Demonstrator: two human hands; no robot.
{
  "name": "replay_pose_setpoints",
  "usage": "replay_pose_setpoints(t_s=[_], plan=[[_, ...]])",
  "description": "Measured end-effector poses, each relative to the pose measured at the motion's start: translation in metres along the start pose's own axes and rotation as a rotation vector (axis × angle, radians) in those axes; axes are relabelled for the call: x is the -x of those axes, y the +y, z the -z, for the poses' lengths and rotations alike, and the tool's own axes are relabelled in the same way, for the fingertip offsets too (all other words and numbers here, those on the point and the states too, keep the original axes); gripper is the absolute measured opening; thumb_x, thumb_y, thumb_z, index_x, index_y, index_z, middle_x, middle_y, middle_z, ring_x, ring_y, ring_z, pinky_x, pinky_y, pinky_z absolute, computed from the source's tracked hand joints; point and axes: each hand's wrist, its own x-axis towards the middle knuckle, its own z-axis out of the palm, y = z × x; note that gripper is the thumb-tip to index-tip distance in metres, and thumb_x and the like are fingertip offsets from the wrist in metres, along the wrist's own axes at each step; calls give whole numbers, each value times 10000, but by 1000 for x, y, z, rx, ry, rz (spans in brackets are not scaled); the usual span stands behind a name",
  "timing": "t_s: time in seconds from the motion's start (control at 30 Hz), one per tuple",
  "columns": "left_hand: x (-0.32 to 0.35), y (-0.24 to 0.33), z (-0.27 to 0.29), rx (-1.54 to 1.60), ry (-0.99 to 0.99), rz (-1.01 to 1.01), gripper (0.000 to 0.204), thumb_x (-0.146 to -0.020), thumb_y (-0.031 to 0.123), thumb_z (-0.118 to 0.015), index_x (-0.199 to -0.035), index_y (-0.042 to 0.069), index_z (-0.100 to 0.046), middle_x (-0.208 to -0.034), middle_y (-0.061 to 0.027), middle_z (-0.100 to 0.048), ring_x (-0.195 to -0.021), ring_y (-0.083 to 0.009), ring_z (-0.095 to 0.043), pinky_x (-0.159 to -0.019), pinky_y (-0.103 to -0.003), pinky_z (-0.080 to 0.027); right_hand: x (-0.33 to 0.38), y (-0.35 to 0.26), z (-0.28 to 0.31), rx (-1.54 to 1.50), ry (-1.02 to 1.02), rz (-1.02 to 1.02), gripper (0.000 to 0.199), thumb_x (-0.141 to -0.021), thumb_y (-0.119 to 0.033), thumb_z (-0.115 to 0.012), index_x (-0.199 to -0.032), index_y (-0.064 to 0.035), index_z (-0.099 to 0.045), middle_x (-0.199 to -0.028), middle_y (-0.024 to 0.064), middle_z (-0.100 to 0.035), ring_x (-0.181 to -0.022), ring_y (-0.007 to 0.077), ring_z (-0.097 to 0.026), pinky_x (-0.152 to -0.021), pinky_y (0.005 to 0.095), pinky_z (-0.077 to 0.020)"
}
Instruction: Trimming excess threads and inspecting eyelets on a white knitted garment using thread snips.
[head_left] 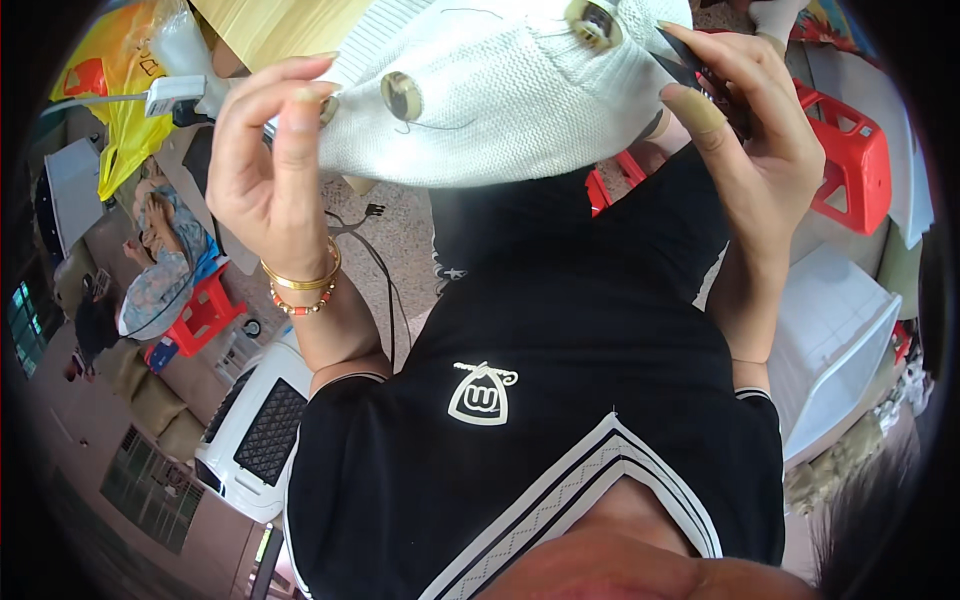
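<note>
Grip first, head view: our right hand (768, 150), at 2 o'clock, is wrapped round black snips (685, 73), blades spread toward the knit; our left hand (252, 165), at 10 o'clock, has thumb and fingertips bunched at the knit's left end, can't tell if pinching fabric or thread. White knit piece (490, 130) sits at 12 o'clock, beside a wooden table (285, 30), dark loose threads on it, brown buttons (402, 97) at 11 and just past 12. Should handle light, soft, stretchy; yarn likely snags, buttons probably hard, slick. We'd hold plain fabric or the ribbed band, clear of blade tips.
</note>
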Motion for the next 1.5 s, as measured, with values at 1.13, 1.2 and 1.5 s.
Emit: replay_pose_setpoints(t_s=[1.13, 1.2, 1.5], plan=[[-4, 14, -31, 82, -155, -2, 297, -797, -47, -631, -1092, -83, -632, -1181, -170, -573, -1052, -222, -583, -935, -317, -436, -33, -50, -18, 114, -136, -39, 395, -726, -27, -781, -1106, -14, -676, -878, 72, -583, -727, 145, -543, -617, 245, -430], [-6, 15, -29, -60, -167, -162, 346, -756, -16, -688, -1097, -52, -650, -1198, -169, -549, -1066, -239, -570, -940, -346, -439, -35, -49, -19, 147, -170, -21, 392, -729, -23, -777, -1107, -14, -675, -880, 72, -582, -723, 144, -541, -614, 244, -429], [-18, 28, -37, -240, -226, -164, 191, -772, 8, -704, -962, 5, -719, -1072, -149, -637, -979, -203, -589, -877, -314, -445, -39, -53, -23, -74, -96, -144, 410, -713, 0, -776, -1111, -4, -676, -838, 64, -581, -712, 123, -529, -590, 225, -414]])
